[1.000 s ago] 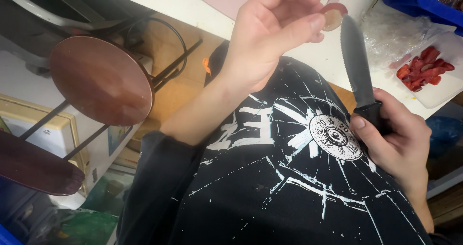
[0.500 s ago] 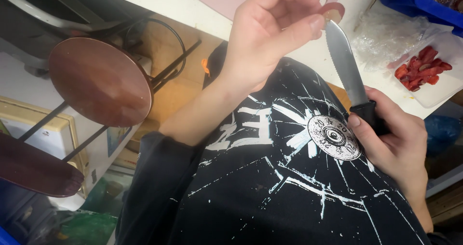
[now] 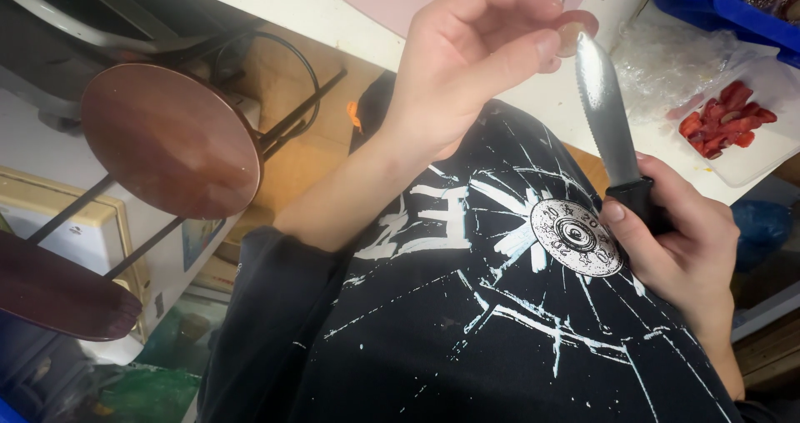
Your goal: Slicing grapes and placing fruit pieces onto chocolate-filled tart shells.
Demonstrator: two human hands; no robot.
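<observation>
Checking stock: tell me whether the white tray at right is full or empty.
Partly filled: the white tray holds red pieces at one end; the rest looks bare.

Blue crate (image 3: 733, 6) (top right) cut off by edge.

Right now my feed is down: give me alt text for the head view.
The left hand pinches a small round reddish piece while the right hand holds a serrated knife with its tip at that piece. Behind them, a white tray of red pieces sits on the white table; a round brown stool stands to the left.
</observation>
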